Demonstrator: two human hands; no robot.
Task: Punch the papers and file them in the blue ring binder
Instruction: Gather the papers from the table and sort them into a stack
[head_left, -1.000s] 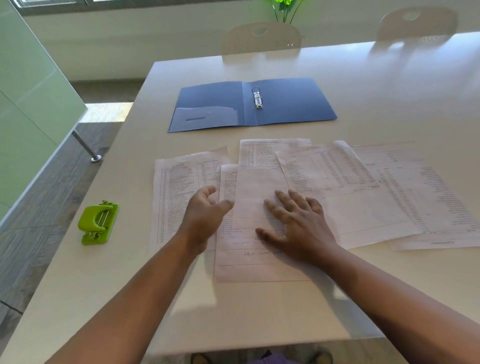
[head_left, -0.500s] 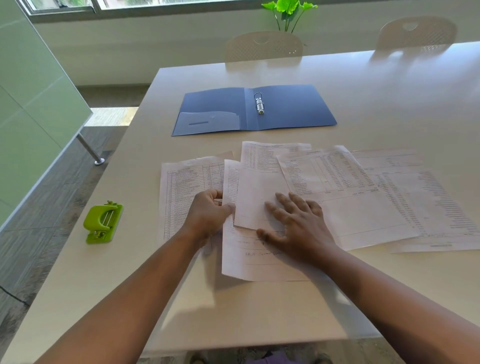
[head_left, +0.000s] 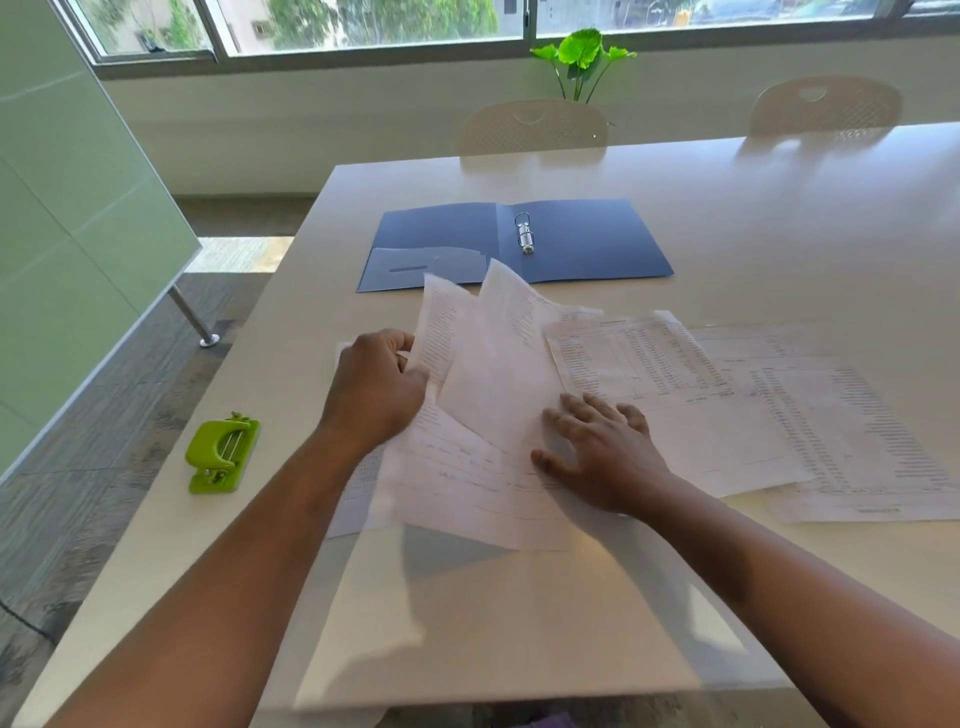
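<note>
Lifted since half a second ago: several papers, raised off the table at their left edge, pinched in the left hand. Right hand: fingers straight, pressing flat on the sheets near the table's middle. Blue ring binder: open, toward the far edge. Green hole punch: near the left edge. Room: two pale chairs, plant, window, green partition.
</note>
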